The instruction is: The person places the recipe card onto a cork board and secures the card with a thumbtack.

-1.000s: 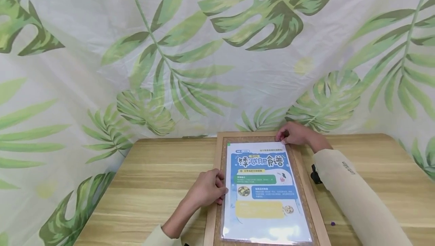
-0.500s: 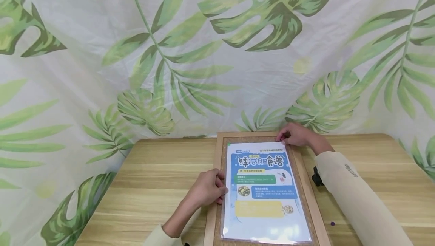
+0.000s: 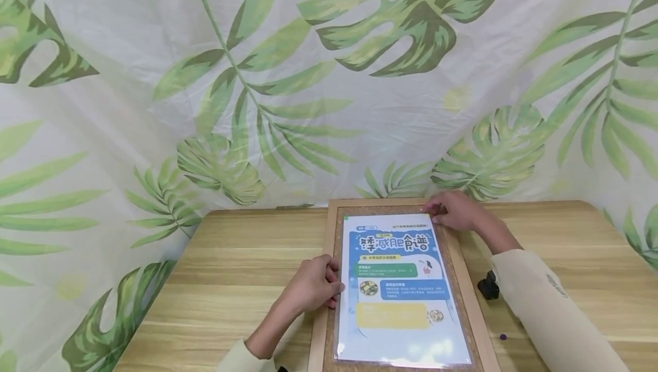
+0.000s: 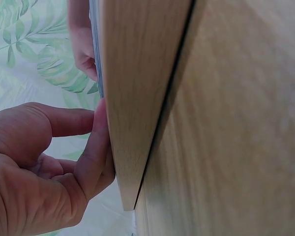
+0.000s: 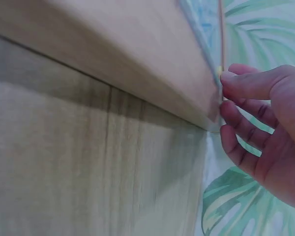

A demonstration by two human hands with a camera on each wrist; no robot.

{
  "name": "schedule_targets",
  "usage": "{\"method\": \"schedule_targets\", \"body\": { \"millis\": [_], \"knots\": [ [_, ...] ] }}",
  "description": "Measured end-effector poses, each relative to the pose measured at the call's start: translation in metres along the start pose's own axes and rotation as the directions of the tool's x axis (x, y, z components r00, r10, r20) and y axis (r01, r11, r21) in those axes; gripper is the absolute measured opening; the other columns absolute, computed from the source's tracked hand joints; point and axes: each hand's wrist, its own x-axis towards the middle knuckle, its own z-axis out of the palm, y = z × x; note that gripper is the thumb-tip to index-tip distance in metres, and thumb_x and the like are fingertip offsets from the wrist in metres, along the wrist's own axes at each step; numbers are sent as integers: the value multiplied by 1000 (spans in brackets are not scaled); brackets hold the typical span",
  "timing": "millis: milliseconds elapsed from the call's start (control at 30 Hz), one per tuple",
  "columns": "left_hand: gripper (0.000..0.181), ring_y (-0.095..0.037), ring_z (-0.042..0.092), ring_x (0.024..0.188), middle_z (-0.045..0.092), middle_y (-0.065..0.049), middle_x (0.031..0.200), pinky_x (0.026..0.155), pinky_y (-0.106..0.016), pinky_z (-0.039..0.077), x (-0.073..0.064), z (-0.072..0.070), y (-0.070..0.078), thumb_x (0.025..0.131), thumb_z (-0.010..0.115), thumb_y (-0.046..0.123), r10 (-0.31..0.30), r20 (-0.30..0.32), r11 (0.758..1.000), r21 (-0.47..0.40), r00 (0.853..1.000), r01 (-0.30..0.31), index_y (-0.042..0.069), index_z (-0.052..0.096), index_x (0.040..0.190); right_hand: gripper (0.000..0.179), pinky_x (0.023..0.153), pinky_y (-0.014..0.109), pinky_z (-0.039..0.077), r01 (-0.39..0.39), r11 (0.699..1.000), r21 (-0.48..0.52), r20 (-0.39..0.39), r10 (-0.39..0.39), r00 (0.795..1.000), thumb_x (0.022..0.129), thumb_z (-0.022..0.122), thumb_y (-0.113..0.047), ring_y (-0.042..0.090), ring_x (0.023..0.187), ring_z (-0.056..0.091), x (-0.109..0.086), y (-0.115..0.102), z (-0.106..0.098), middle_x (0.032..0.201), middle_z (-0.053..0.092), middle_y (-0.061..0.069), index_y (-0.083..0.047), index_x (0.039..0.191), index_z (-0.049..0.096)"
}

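a glossy printed sheet lies on the cork of the wood-framed board, inside its rails. at the board's left rail, the left hand has its fingers bent over the edge, a narrow grip that holds the board near the sheet's side. at the board's far right corner, the right hand brings its thumb tip to a small yellow pin; i cannot tell whether it pinches the pin or only touches it. a green pin sits at the sheet's corner by the board's far left corner, and a purple bit lies on the table to the board's right.

the step in hand looks like fixing the sheet's far right corner. to do it well, i would keep the left side steady so the board cannot slide, smooth the sheet toward the right rail, and press the pin straight down, letting go only once it sits firm.
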Motion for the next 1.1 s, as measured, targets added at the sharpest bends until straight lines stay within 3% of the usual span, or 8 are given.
{"method": "schedule_targets", "body": {
  "millis": [233,500,767,1100],
  "knots": [
    [32,-17,67,56,65,-11,82,52,-32,63,-1,0,-2,93,76,-6,-1,-3,1000,-3,1000,1,-10,61,121,29,90,51,65,-14,999,49,3,14,1000,98,73,-3,33,104,74,-22,-14,-4,114,79,13,-1,127,76],
    [30,-17,67,57,66,-12,84,52,-33,63,-2,-2,-2,95,76,-4,2,7,1000,-14,1000,-2,-9,60,120,29,85,39,64,33,996,78,3,-33,999,101,73,-9,20,99,73,-55,-30,-10,111,78,8,1,128,74],
    [31,-17,67,57,66,-12,84,52,-32,63,1,-5,-1,95,76,-3,3,1,1000,2,1000,-3,-9,61,121,29,74,27,61,53,998,42,15,-53,998,100,74,-12,12,95,70,-91,-40,-10,108,78,1,-2,128,75],
    [30,-17,67,57,67,-11,83,52,-31,63,-1,-2,-3,94,76,-4,-4,4,1000,1,1000,4,-9,61,119,27,74,25,61,44,997,64,29,-46,998,98,78,-17,2,93,67,-140,-41,-7,114,78,0,-9,124,76]
  ]
}}
